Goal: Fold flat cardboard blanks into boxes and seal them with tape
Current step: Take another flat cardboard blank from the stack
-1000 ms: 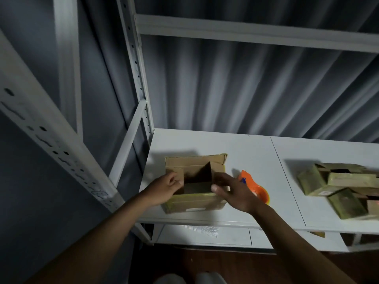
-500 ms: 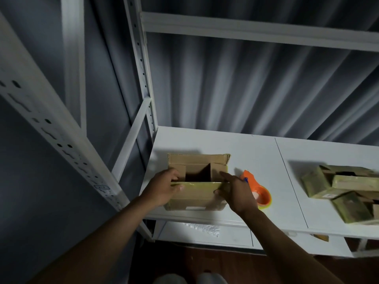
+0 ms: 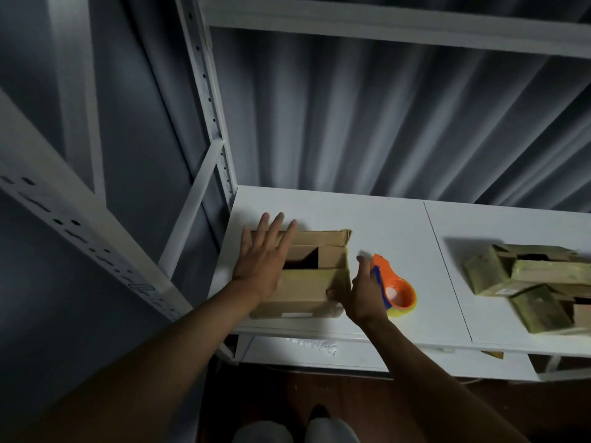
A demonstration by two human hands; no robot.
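A plain brown cardboard box (image 3: 315, 284) with a small white label on its near side is sitting in front of me, and its open gap is showing dark, almost black. It is resting on a white shelf (image 3: 383, 219) in a white metal rack (image 3: 204, 91) dotted with dark holes. Beside it, an orange tape dispenser (image 3: 396, 287) with a blue part and a yellow rim is glowing brightly. To the right, a pile of boxes (image 3: 537, 282) is looking greenish-brown. Behind everything, a grey curtain (image 3: 383, 123) is hanging in striped light and dark folds. The floor (image 3: 351, 391) is showing reddish-brown.
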